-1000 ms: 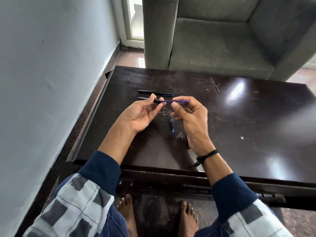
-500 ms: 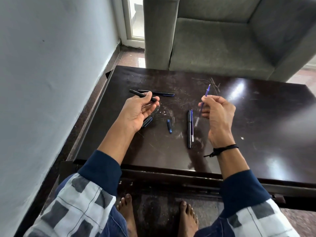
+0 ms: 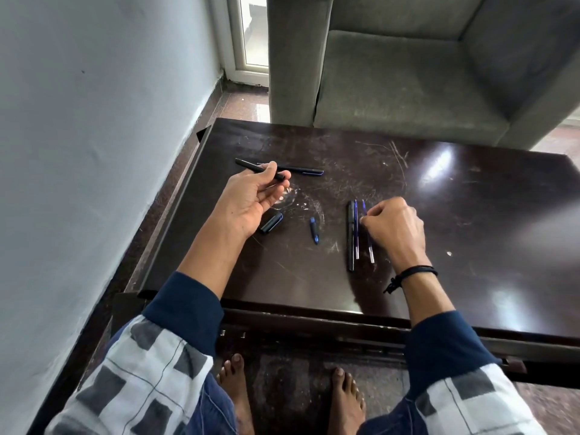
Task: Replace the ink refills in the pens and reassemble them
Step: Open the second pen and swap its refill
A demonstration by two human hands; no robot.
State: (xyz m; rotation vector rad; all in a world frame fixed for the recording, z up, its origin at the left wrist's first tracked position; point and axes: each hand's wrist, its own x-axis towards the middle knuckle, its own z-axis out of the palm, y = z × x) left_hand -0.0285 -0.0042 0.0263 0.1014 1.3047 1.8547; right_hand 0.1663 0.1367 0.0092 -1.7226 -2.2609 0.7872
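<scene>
My left hand (image 3: 248, 199) holds a black pen barrel (image 3: 251, 167) between thumb and fingertips above the dark table (image 3: 470, 215). Behind it a capped black pen with a blue clip (image 3: 301, 169) lies flat. My right hand (image 3: 392, 227) is low on the table, its fingers pinching a blue refill (image 3: 369, 246) that lies on the surface. Just left of it lie a second blue refill (image 3: 356, 230) and a black barrel (image 3: 350, 237), side by side. A black and blue cap (image 3: 272, 222) sits under my left wrist. A small blue tip piece (image 3: 314, 230) lies mid-table.
A grey armchair (image 3: 408, 73) stands right behind the table's far edge. A white wall (image 3: 94, 120) runs close along the left side. My bare feet (image 3: 342, 400) are on the floor under the near edge.
My right hand pulled the blue refill out of the barrel, swung right and lowered it onto the table beside the other refill. My left hand kept the barrel and stayed put.
</scene>
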